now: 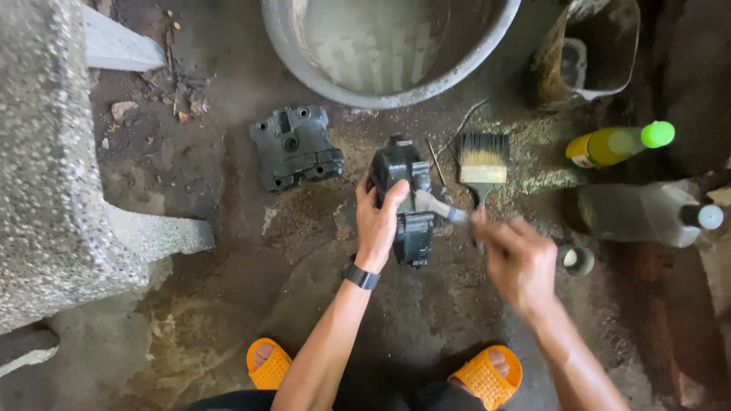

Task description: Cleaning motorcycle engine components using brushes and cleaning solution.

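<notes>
Orange sandals [485, 378] stand on the wet floor [228, 320] at the bottom edge, one each side of the forearms. Just above them, near the middle of the floor, sits a black engine part [407, 199]. On its left side lies the left hand [376, 225], fingers [393, 196] wrapped over the top, a black watch [360, 275] on the wrist. From the right comes the right hand [518, 262], blurred, its fingers closed on a small brush [439, 207] whose tip touches the part. Just beside the part, to its upper right, a paintbrush [483, 161] lies flat. A second dark casting [295, 146] rests well left of that. A grey basin [388, 46] sits at the top edge. Toward the right edge lie a yellow bottle [618, 144] with a green cap, a clear bottle [647, 215] and a small cup [576, 260].
</notes>
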